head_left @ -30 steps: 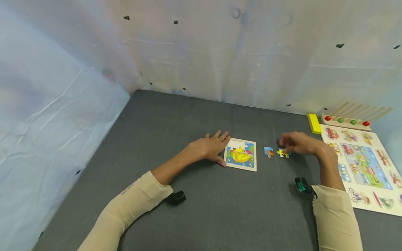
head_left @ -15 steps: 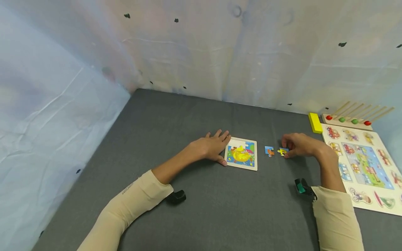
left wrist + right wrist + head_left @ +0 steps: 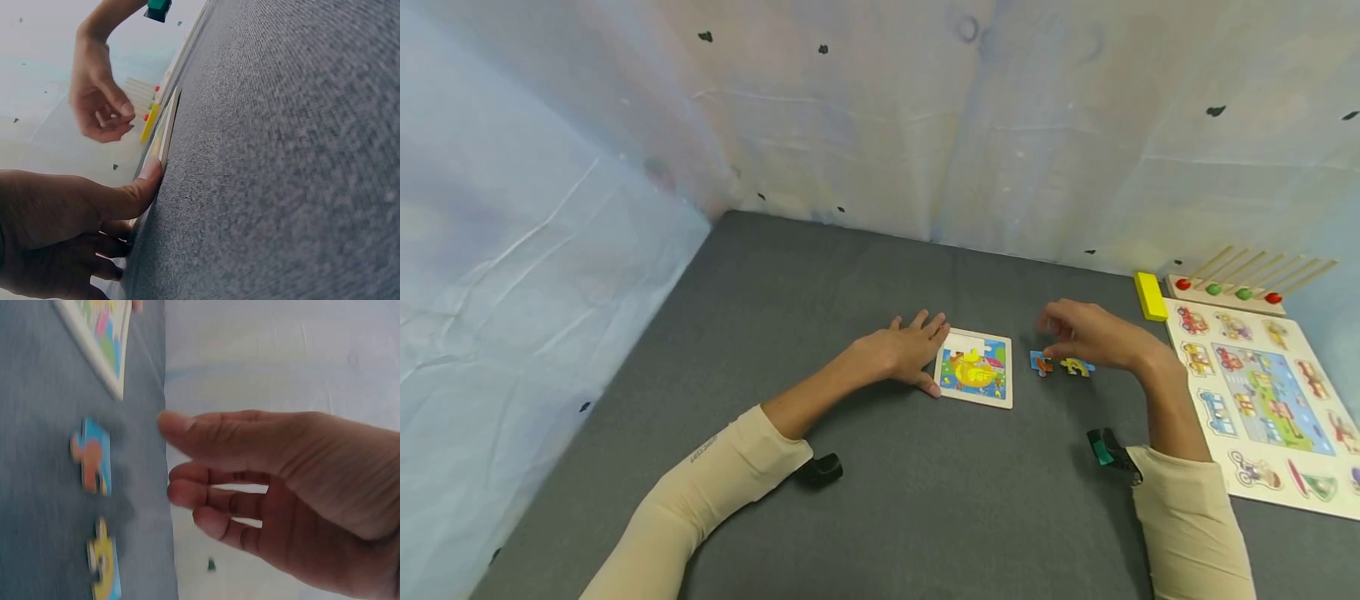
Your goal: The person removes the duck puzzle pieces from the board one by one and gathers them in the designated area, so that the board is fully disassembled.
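My left hand (image 3: 906, 354) lies with spread fingers along the left edge of a small framed jigsaw puzzle (image 3: 976, 372), its thumb touching the frame. The puzzle picture shows a yellow duck, with a bare gap at the upper left. Above two loose pieces hovers my right hand (image 3: 1086, 333), its fingers loosely bent and nothing between them. One is a blue and orange puzzle piece (image 3: 94, 456); the other is a yellow and blue puzzle piece (image 3: 105, 565). Both lie on the grey cloth, apart from each other, right of the frame.
A large picture board (image 3: 1213, 450) lies on the right. Behind it stand a yellow block (image 3: 1151, 296) and a wooden peg rack (image 3: 1225, 293) with red and green beads. A pale sheet (image 3: 880, 125) hangs along the back of the table.
My right hand was at the yellow and blue piece; it has lifted off and shifted left towards the blue and orange piece. The left hand keeps its place on the frame.
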Motion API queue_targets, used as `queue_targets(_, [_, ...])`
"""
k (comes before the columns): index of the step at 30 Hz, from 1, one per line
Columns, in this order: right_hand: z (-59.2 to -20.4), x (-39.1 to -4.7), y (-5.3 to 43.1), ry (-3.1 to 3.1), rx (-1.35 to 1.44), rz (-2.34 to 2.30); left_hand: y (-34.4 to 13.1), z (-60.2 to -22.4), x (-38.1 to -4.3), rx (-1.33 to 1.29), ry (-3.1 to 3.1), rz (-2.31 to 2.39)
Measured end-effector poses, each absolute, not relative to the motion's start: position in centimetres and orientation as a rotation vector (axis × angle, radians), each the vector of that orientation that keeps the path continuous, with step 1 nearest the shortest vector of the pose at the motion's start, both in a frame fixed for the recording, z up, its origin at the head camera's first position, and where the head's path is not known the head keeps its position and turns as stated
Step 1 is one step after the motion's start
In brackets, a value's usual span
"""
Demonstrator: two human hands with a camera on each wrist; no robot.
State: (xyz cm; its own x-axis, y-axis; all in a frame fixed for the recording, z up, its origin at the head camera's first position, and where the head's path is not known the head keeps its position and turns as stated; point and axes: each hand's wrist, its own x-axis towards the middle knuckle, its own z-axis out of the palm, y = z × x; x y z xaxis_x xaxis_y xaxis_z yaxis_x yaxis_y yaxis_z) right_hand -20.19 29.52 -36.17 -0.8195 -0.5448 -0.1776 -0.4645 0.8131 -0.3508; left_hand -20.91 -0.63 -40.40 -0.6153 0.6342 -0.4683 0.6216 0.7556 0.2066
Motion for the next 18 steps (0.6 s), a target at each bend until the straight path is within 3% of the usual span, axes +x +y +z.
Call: queue_targets(18, [-39.0,-20.8,24.1,2.634,-0.839,-0.409,-0.4,-40.4,-20.7,0.939,2.443,-0.011])
